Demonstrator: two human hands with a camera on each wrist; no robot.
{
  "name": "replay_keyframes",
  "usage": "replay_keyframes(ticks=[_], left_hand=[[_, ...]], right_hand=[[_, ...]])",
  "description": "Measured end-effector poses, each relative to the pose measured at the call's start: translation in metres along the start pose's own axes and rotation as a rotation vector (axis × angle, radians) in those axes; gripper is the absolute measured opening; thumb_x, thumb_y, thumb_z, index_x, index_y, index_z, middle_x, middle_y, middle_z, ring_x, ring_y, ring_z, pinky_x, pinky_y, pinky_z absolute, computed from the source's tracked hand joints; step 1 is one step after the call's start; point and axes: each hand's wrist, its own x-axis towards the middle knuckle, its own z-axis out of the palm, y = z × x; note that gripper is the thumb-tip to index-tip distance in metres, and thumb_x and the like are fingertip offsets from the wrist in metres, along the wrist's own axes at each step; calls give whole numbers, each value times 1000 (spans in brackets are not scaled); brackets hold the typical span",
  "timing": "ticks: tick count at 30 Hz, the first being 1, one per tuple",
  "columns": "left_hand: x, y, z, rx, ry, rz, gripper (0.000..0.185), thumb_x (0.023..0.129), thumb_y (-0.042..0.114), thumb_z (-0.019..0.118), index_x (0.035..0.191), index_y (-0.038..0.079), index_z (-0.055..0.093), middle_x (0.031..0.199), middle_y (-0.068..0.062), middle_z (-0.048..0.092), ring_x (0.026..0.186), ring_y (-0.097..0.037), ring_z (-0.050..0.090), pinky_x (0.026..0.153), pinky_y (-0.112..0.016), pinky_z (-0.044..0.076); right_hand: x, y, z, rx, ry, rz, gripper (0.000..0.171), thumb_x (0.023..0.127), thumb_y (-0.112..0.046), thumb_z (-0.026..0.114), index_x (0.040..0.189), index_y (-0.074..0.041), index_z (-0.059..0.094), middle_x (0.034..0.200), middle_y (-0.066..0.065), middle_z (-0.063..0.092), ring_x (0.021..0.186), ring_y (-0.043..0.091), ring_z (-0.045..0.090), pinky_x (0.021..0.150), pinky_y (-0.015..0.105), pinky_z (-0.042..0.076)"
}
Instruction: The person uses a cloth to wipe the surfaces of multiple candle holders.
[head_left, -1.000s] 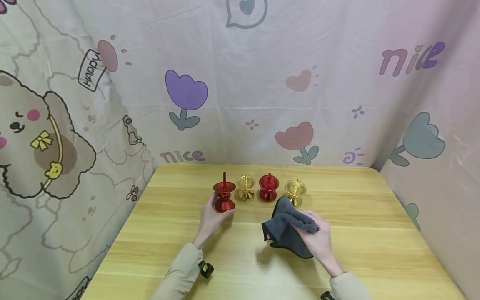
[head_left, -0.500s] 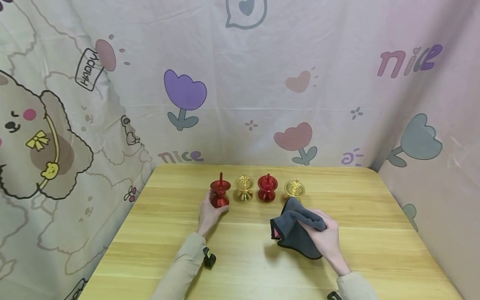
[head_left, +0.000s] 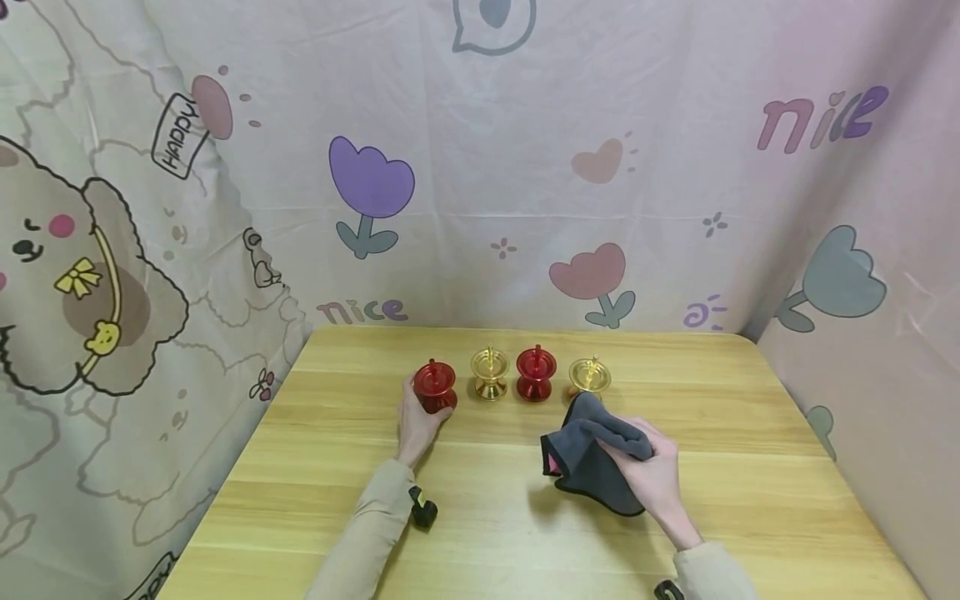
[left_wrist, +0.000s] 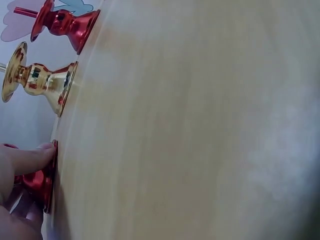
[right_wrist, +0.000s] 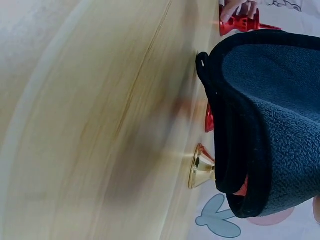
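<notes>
At the left end of a row, a shiny red candle holder (head_left: 435, 381) with a dish and a central spike stands upright. My left hand (head_left: 415, 427) holds it low, the thumb (left_wrist: 37, 157) along its base, which sits right at the tabletop in the left wrist view. Beside it are a gold candle holder (head_left: 491, 367), a second red candle holder (head_left: 536, 367) and another gold candle holder (head_left: 590, 375). My right hand (head_left: 654, 475) grips a folded dark grey cloth (head_left: 600, 471) with black edging. That cloth hangs in front of the rightmost gold holder and overlaps its base.
The candle holders stand toward the back of a light wooden table (head_left: 480, 533). A printed fabric sheet (head_left: 480, 167) hangs right behind the table's far edge, and more fabric closes in the left and right sides. A black wrist device (head_left: 423, 510) sits at the left sleeve.
The left hand has brought the red candle holder slightly left and down to the tabletop; its dish now shows from above. The right hand has shifted a little right with the cloth.
</notes>
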Motion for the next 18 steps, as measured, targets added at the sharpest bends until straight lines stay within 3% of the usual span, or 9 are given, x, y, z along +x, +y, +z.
replay_keyframes(ticks=[6, 11, 15, 18], left_hand=[[0, 0, 1, 2, -9, 26, 81, 73, -5, 83, 142, 2, 41, 140, -25, 57, 133, -43, 52, 114, -57, 42], [2, 0, -1, 4, -30, 20, 80, 75, -5, 80, 143, 2, 40, 141, -26, 56, 134, -43, 51, 115, -59, 40], [4, 1, -7, -8, -73, 11, 88, 75, -2, 81, 149, 1, 34, 146, -27, 51, 139, -43, 46, 119, -59, 35], [5, 0, -15, -31, -120, 14, 96, 76, 0, 83, 152, -3, 26, 150, -30, 45, 142, -46, 41, 121, -61, 30]], right_hand=[[4, -11, 0, 13, 55, 63, 30, 67, 21, 78, 94, 10, 74, 88, -14, 73, 83, -7, 66, 77, 8, 52], [13, -2, -9, -9, 71, 245, 26, 72, 11, 82, 97, 6, 74, 83, -27, 69, 80, -9, 65, 77, 7, 51], [27, 14, -29, -123, 18, 384, 30, 79, -6, 84, 105, 3, 75, 82, -35, 64, 81, -12, 63, 78, 6, 49], [41, 26, -48, -234, -46, 443, 32, 81, -16, 84, 105, 2, 75, 82, -29, 67, 78, -14, 60, 75, 7, 49]])
